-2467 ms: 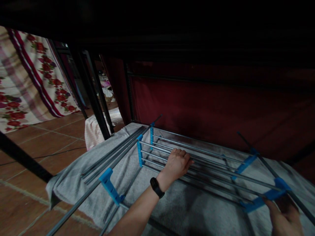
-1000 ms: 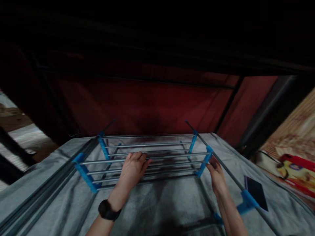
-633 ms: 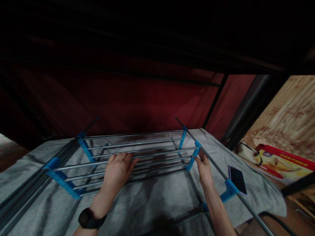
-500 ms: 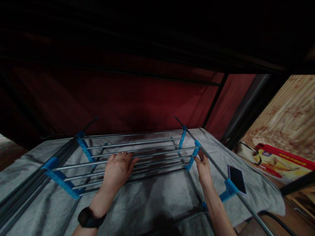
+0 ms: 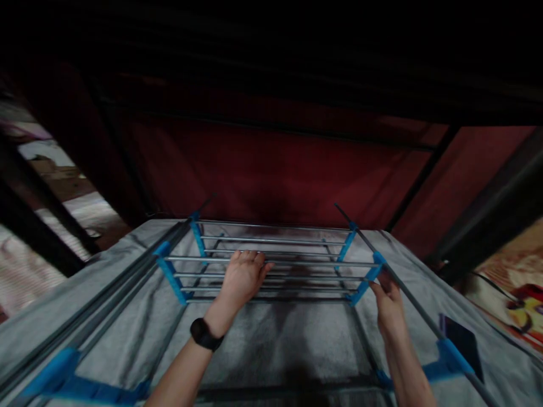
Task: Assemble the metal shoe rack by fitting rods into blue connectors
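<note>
No text, label, brand, number or sign can be read anywhere. The metal rack (image 5: 271, 265) with blue connectors bears no markings, and neither does the grey cloth (image 5: 271, 345) beneath it. To the right of the rack, the dark phone (image 5: 464, 345) shows a blank face, and the colourful printed item (image 5: 524, 297) beyond it is too blurred to make out.

Head camera looks forward and down, close over the rack (image 5: 271, 265).
</note>
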Demonstrator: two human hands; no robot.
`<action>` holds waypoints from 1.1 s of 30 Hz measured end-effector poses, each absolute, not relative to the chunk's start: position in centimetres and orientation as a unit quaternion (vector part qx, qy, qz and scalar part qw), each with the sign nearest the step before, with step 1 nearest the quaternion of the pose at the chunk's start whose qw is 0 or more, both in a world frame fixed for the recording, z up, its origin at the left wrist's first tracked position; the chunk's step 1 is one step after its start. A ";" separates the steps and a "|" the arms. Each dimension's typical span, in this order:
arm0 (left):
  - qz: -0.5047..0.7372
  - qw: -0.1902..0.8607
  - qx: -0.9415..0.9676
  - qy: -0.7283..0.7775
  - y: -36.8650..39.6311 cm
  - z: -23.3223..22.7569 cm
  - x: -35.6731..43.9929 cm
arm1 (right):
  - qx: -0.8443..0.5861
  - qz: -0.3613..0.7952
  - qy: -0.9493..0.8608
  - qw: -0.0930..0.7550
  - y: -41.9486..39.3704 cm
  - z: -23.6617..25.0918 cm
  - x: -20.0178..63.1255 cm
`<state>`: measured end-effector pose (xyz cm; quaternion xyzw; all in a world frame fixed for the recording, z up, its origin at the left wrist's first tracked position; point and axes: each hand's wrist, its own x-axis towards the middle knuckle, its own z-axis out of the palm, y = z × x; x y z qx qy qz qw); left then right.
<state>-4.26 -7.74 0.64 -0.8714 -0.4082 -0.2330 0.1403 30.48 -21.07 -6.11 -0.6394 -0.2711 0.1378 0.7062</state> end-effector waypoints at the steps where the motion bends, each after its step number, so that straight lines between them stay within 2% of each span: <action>1: -0.232 0.135 -0.871 -0.412 -7.9 0.6 -4.2 | -0.640 0.139 -0.267 0.706 -21.2 -6.2 30.5; 9: -0.236 0.102 -0.877 -0.406 -8.4 0.4 -4.5 | -0.612 0.138 -0.202 0.752 -22.8 -8.2 30.5; 12: -0.227 0.107 -0.878 -0.407 -8.4 0.5 -4.5 | -0.568 0.235 -0.211 0.760 -22.9 -8.5 30.6; 15: -0.214 0.107 -0.885 -0.399 -8.4 0.6 -4.6 | -0.558 0.332 -0.202 0.733 -22.2 -8.3 30.8; 19: -0.211 0.112 -0.889 -0.392 -8.3 0.5 -4.7 | -0.552 0.385 -0.174 0.719 -21.0 -7.6 30.8; 33: -0.226 0.144 -0.889 -0.370 -7.7 -0.2 -5.0 | -0.459 0.410 -0.093 0.782 -18.1 -4.8 31.9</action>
